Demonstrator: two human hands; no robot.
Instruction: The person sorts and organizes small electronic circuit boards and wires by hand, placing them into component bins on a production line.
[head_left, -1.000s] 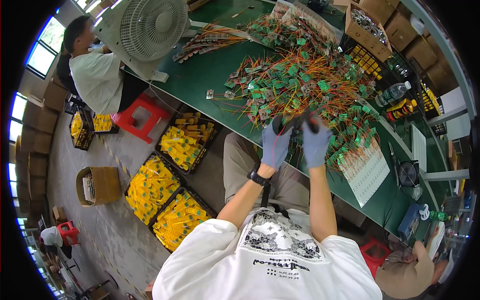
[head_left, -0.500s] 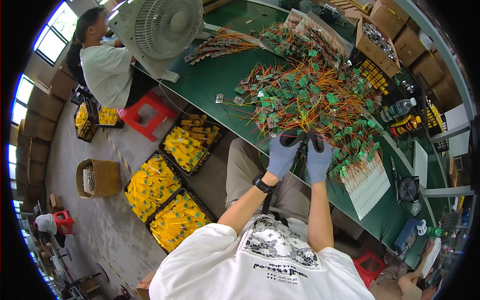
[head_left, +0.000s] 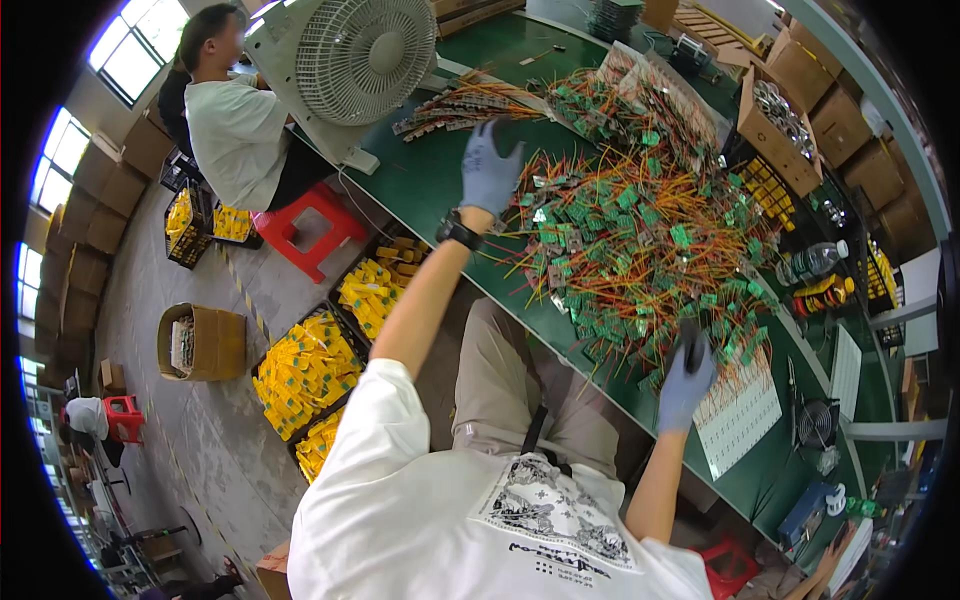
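Both my hands wear grey-blue gloves with dark palms. My left hand (head_left: 490, 168) is open above the table's left part, thumb and fingers apart and nothing in them. Just beyond it lies a bundle of flat strips with orange wires (head_left: 470, 108). A broad heap of small green circuit boards with red, orange and yellow wires (head_left: 620, 225) spreads to its right. At the heap's near right edge is my right hand (head_left: 688, 375), its fingers loosely bent and apart from the thumb, with no held thing visible. Beside it lies a white perforated sheet (head_left: 740, 420) with wires along its upper edge.
A large fan (head_left: 365, 60) stands on the green table (head_left: 500, 265) at the far left. Crates of yellow parts (head_left: 310, 375) sit on the floor to my left, near a cardboard box (head_left: 205, 342). A co-worker (head_left: 235, 130) sits beyond. A bottle (head_left: 812, 262) lies at the right.
My hands, together at the heap's near edge before, have separated. The left has swung far and left toward the strips; the right has moved right and nearer. The view has shifted slightly.
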